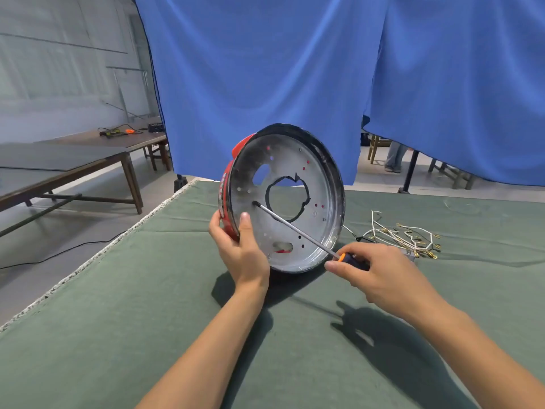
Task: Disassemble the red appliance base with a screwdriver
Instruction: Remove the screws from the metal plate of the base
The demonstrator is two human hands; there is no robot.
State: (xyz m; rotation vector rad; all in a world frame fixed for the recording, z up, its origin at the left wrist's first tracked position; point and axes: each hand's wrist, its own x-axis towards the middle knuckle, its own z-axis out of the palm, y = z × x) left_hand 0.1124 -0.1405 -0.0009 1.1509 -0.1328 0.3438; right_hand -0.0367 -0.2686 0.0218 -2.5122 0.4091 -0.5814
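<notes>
The round red appliance base (283, 199), silver metal inside with a jagged central hole, is gripped on edge on the green cloth-covered table (118, 305) by the left hand (241, 252); the orange-and-black-handled screwdriver (298, 230) is pinched by the right hand (380, 276).

Both forearms bare, reaching forward. Left hand (241, 255) upright, thumb in front, fingers wrapped behind the rim of the red appliance base (283, 199), clamping it on edge. Right hand (380, 276) palm-down, lower right, fingers curled round the screwdriver (298, 230) handle, index finger extended along it.
</notes>
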